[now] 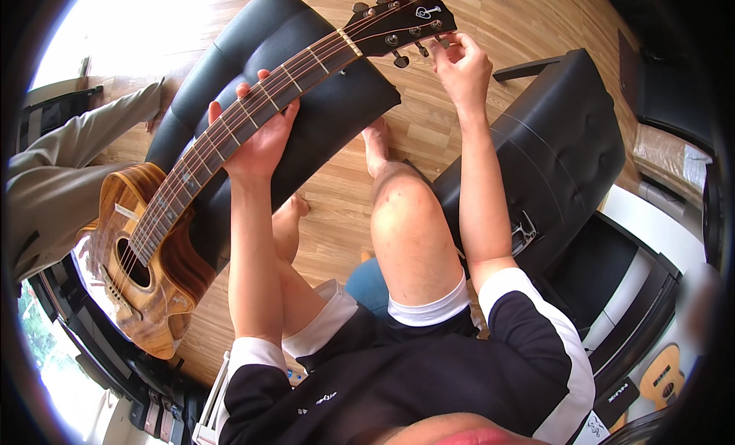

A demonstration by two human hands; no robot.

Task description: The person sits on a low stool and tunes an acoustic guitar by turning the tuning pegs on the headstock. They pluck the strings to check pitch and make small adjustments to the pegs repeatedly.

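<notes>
A brown wooden acoustic guitar (184,261) slants from the lower left up to the upper right, partly over a black padded bench (230,70). My left hand (260,143) is wrapped round the middle of its neck from beneath, fingertips showing past the far edge and the thumb at the near side. At the black headstock (402,20), my right hand (463,66) pinches a tuning peg (442,42) on the near side between thumb and finger. Several more pegs line both edges of the headstock. The strings run the length of the neck.
Another person's legs in grey-brown trousers (76,154) are at the left, beside the guitar body. To my right stands a second black padded seat (555,146) with a pair of glasses (524,232) on it. A small light-wood guitar (663,378) is at the lower right.
</notes>
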